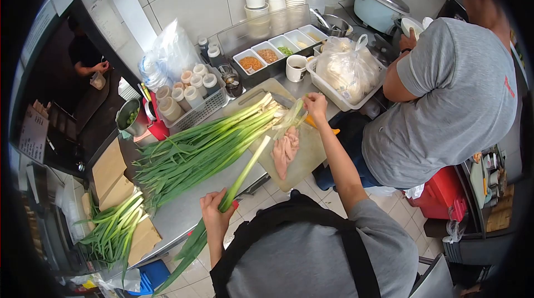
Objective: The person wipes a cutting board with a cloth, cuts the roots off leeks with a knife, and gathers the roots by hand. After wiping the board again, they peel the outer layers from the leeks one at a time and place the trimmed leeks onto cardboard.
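Note:
My left hand (218, 209) is wrapped round a single long leek (242, 181), its white end pointing up toward the cutting board and its green leaves hanging past the counter edge. Pinched in the fingers of my right hand (316, 106) are pale leek peelings (293, 115), above the cutting board (307, 156). A big bunch of leeks (206, 145) lies across the counter, white ends on the board. Beside the peelings rests a crumpled pinkish, soft-looking thing (285, 152). An orange handle (310, 122) shows partly behind my right forearm, near a grey blade (282, 99).
A trimmed pile of leeks (119, 220) lies on cardboard (146, 237) at left. Behind the board stand a basket of squeeze bottles (208, 106), a topping tray (267, 73) and a white basket with a plastic bag (350, 70). A co-worker (445, 87) stands close at right.

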Motion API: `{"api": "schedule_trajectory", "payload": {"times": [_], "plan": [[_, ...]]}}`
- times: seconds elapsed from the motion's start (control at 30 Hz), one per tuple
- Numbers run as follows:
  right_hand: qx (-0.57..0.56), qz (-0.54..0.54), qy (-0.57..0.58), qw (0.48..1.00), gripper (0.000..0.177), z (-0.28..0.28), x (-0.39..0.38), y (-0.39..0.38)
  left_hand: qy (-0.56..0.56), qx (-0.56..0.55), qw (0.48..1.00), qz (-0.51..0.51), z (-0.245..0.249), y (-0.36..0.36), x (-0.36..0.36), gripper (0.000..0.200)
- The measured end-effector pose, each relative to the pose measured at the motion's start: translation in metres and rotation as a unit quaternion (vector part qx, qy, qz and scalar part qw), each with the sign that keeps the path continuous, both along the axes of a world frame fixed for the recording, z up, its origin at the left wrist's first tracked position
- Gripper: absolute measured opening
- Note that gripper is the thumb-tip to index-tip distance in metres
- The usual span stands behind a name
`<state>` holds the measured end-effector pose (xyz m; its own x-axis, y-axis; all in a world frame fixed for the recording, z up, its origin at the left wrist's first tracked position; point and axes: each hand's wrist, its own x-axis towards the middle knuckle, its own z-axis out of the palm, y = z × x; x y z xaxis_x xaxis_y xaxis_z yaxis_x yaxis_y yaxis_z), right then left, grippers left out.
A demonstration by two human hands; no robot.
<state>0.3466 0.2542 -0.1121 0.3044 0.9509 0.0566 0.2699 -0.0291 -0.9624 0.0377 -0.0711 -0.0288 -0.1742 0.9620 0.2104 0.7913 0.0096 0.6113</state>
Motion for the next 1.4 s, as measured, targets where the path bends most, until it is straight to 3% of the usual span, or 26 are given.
{"api": "schedule_trajectory", "payload": {"times": [0.03,0.13,0.23,0.33,0.43,0.53,0.73,0.83,0.93,1.03,1.13,1.23,1.33,1.4], "plan": [[-0.025,0.030,-0.026,0.999,0.014,0.004,-0.002,-0.004,0.009,0.008,1.000,0.002,-0.002,0.001,-0.003,0.050],[0.134,0.076,-0.189,0.970,0.021,0.025,-0.028,-0.039,0.049,0.042,0.998,0.011,0.004,0.012,-0.006,0.052],[0.245,0.081,-0.248,0.934,0.026,0.057,-0.041,-0.073,0.113,0.079,0.990,0.023,0.022,0.024,0.007,0.055],[0.201,0.356,-0.074,0.909,0.026,0.082,-0.032,-0.089,0.178,0.101,0.979,0.024,0.024,0.029,0.012,0.056],[0.200,0.440,-0.107,0.869,0.022,0.104,-0.031,-0.098,0.231,0.136,0.963,0.008,0.026,0.035,0.008,0.056],[0.149,0.495,-0.167,0.839,0.018,0.113,-0.025,-0.088,0.270,0.161,0.949,-0.009,0.027,0.038,0.002,0.055],[0.259,0.542,-0.340,0.724,0.013,0.121,-0.032,-0.080,0.320,0.200,0.926,-0.028,0.032,0.049,-0.003,0.048],[0.299,0.502,-0.436,0.685,0.011,0.119,-0.038,-0.086,0.334,0.202,0.920,-0.035,0.035,0.050,-0.005,0.047],[0.303,0.504,-0.438,0.680,0.009,0.111,-0.040,-0.084,0.351,0.207,0.912,-0.047,0.034,0.049,-0.007,0.048],[0.128,0.577,-0.286,0.754,0.010,0.117,-0.040,-0.075,0.373,0.216,0.899,-0.074,0.030,0.047,-0.014,0.048],[-0.091,0.613,-0.178,0.765,0.012,0.114,-0.037,-0.059,0.389,0.221,0.887,-0.109,0.023,0.045,-0.020,0.048],[-0.106,0.554,-0.169,0.808,0.015,0.087,-0.036,-0.040,0.364,0.199,0.903,-0.110,0.020,0.047,-0.021,0.049],[0.152,0.392,-0.335,0.843,0.018,0.028,-0.036,-0.028,0.269,0.121,0.950,-0.104,0.030,0.048,-0.023,0.050],[0.065,0.374,-0.361,0.852,0.019,0.051,-0.035,-0.050,0.171,0.053,0.977,-0.117,0.041,0.047,-0.029,0.049]]}}
